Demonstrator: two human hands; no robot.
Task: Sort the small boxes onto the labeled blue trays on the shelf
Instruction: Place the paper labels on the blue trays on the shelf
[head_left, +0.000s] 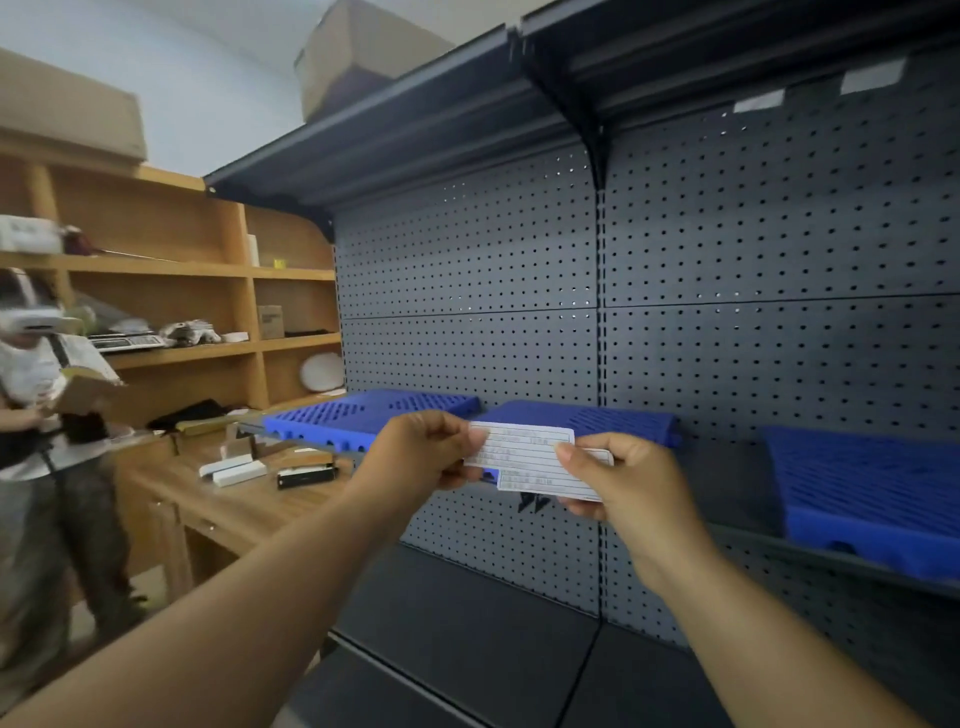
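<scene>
Both my hands hold white printed label cards in front of the dark metal shelf. My left hand (423, 449) pinches the upper label card (519, 449) at its left end. My right hand (621, 480) grips the right end of the lower label card (540, 480), which overlaps the upper one. Three blue slotted trays lie on the shelf: the left tray (363, 413), the middle tray (613, 418) just behind the cards, and the right tray (872, 499). Small white and black boxes (239, 470) lie on the wooden desk at left.
A grey pegboard (727, 312) backs the shelf, with an upper shelf (415, 130) overhead and a lower shelf (467, 634) below. A person (41, 415) stands at far left by wooden shelving (182, 312), holding a carton. The wooden desk (249, 509) sits beside the rack.
</scene>
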